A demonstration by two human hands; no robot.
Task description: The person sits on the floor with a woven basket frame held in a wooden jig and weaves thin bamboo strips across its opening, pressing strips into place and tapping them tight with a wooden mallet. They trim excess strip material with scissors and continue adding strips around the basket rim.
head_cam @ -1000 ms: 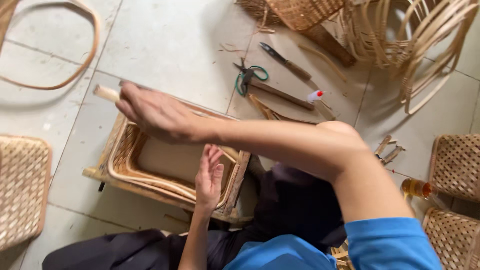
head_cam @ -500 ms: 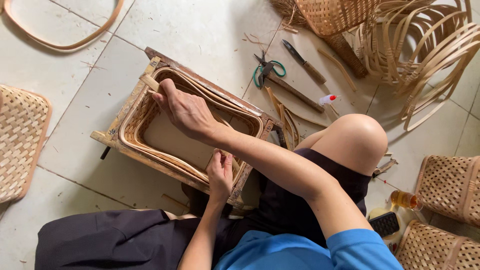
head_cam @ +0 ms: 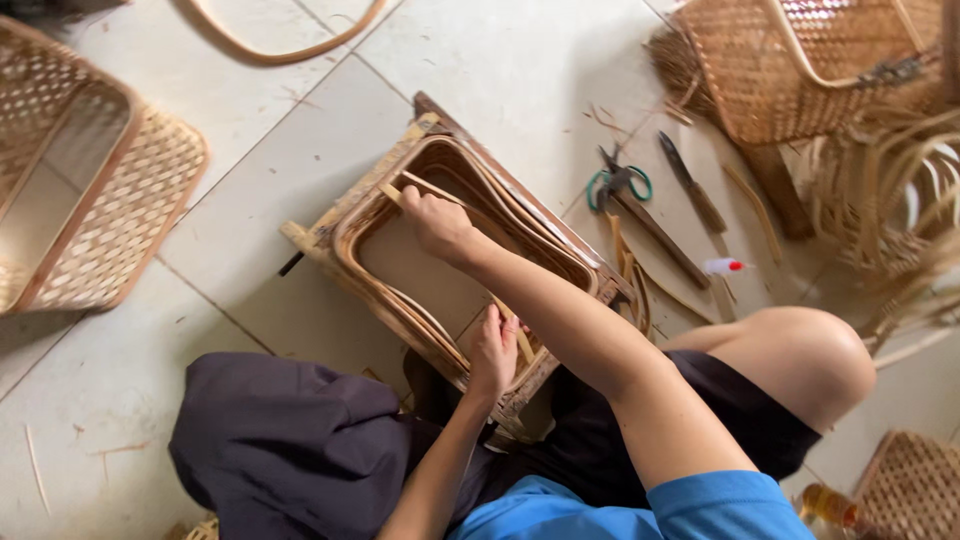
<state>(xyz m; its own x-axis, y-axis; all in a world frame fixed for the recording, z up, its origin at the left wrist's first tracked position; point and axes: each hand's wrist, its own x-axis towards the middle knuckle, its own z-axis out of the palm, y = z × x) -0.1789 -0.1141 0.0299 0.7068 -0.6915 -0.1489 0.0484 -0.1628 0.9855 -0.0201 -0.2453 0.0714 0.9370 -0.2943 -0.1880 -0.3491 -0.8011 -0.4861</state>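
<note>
Single head view, looking steeply down, fairly close over floor [head_cam: 520, 60]

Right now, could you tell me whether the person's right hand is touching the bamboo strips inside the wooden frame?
Touching. The head view shows the right hand with its fingers closed over the bamboo strips at the far side of the wooden frame.

Right hand [head_cam: 438, 225] presses bamboo strip [head_cam: 462, 205] at far inner edge of wooden frame [head_cam: 345, 215]. Left hand [head_cam: 495, 350] grips near edge. Scissors [head_cam: 617, 184], knife [head_cam: 692, 197] on tiles beside frame; woven basket [head_cam: 120, 215] to the left.
</note>
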